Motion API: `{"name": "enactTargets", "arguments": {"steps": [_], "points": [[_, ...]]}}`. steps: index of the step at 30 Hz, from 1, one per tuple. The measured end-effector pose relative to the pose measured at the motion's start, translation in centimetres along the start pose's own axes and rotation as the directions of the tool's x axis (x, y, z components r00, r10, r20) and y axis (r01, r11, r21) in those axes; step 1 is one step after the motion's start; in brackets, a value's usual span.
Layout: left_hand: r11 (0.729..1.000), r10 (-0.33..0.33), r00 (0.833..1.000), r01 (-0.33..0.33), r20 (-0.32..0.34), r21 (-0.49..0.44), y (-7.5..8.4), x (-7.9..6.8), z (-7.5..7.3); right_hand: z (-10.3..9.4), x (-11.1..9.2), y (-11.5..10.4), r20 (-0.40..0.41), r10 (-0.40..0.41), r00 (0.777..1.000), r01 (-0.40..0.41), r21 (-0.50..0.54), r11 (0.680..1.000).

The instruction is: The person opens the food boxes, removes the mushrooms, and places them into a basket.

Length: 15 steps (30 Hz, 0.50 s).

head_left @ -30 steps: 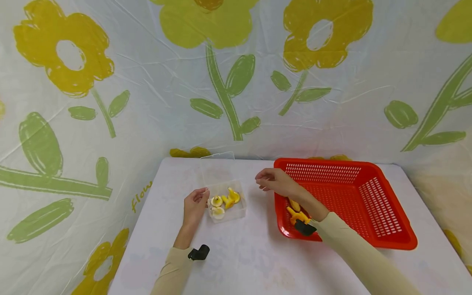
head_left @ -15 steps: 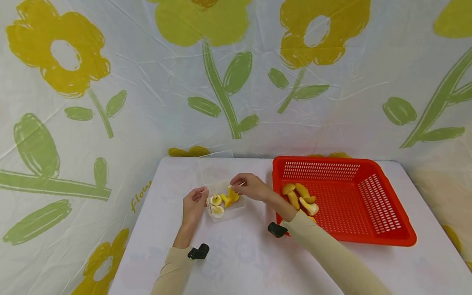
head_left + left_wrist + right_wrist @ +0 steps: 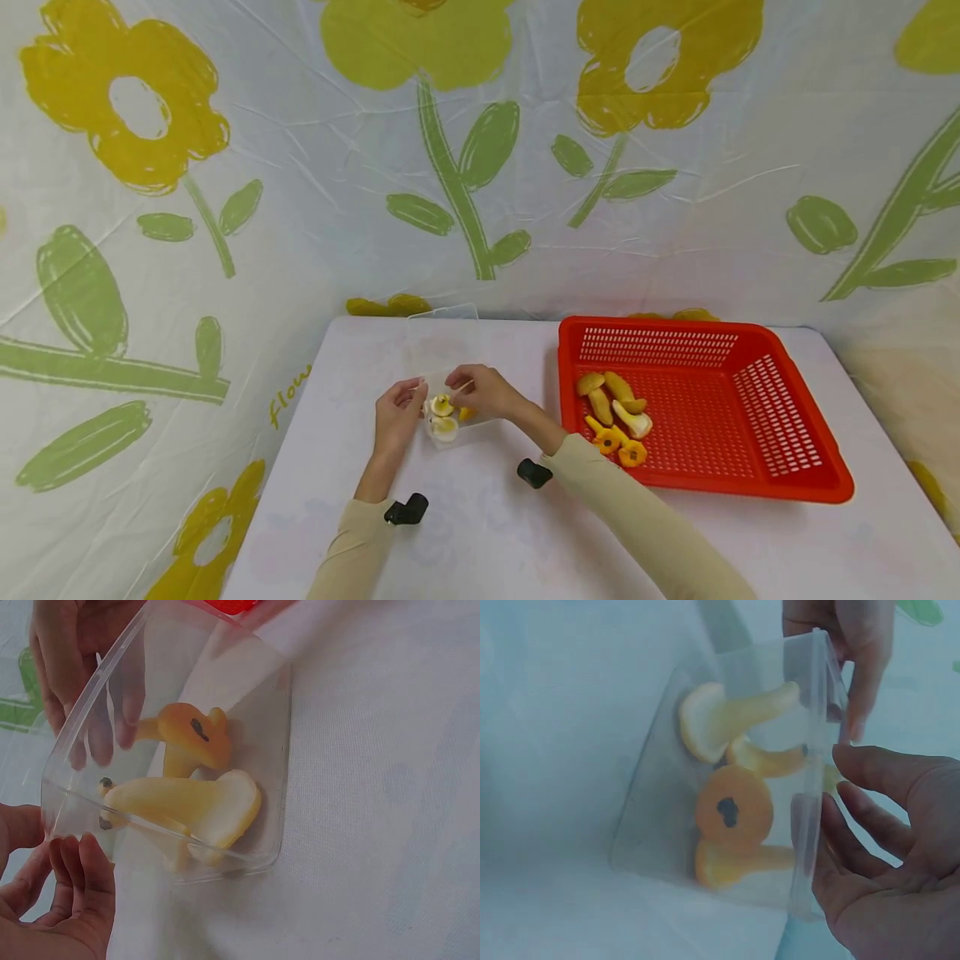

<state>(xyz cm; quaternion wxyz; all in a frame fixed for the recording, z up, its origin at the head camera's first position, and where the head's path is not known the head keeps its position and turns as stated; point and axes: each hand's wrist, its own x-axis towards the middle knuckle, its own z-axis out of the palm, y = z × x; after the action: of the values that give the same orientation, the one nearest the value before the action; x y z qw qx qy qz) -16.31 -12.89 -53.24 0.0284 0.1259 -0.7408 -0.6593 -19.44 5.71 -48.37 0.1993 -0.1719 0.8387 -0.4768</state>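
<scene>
A clear plastic box [image 3: 468, 423] holds several pale yellow and orange mushrooms [image 3: 191, 735], some with dark spots. My left hand [image 3: 397, 412] holds the box at its left rim, thumb and fingertips meeting at the edge in the left wrist view. My right hand [image 3: 486, 393] reaches in over the box, thumb and fingers bent and apart. In the right wrist view a bit of yellow shows between the right thumb and fingertips; whether they touch it is unclear. The right hand covers part of the orange mushroom in the head view.
Right of the box stands a red perforated basket [image 3: 712, 483], with brown, white and orange mushrooms [image 3: 618, 417] at its left end. The box's transparent lid [image 3: 442, 337] is raised at the back. A flowered cloth hangs behind the white table [image 3: 465, 533].
My right hand has moved left from beside the basket to over the box, uncovering the mushrooms in the basket. My left hand has stayed at the box's left side.
</scene>
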Motion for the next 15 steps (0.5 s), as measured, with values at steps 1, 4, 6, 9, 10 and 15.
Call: {"name": "enactTargets", "arguments": {"steps": [1,4,6,9,10,15], "points": [[1.000,0.004,1.000,-0.004,0.001,-0.005,0.0,0.0,0.0,0.2,0.2,0.1,0.001,-0.015,1.000,0.015,-0.009,1.000],[1.000,0.014,1.000,-0.014,0.001,-0.006,0.0,0.1,0.1,0.8,0.7,0.4,0.014,-0.067,0.998,0.068,-0.033,0.997],[1.000,0.010,1.000,-0.010,-0.003,-0.001,0.0,0.1,0.1,1.2,1.0,0.6,0.027,-0.087,0.996,0.088,-0.044,0.995],[1.000,-0.001,1.000,0.001,-0.004,0.011,0.0,0.1,0.1,1.7,1.4,0.8,0.039,-0.086,0.996,0.088,-0.056,0.995],[1.000,-0.006,1.000,0.006,-0.004,0.013,0.0,0.1,0.1,1.9,1.4,0.8,0.044,-0.079,0.996,0.081,-0.055,0.995],[1.000,-0.005,1.000,0.005,0.000,0.020,-0.1,-0.1,0.1,2.4,1.3,0.9,0.033,-0.104,0.994,0.106,-0.079,0.991]]}}
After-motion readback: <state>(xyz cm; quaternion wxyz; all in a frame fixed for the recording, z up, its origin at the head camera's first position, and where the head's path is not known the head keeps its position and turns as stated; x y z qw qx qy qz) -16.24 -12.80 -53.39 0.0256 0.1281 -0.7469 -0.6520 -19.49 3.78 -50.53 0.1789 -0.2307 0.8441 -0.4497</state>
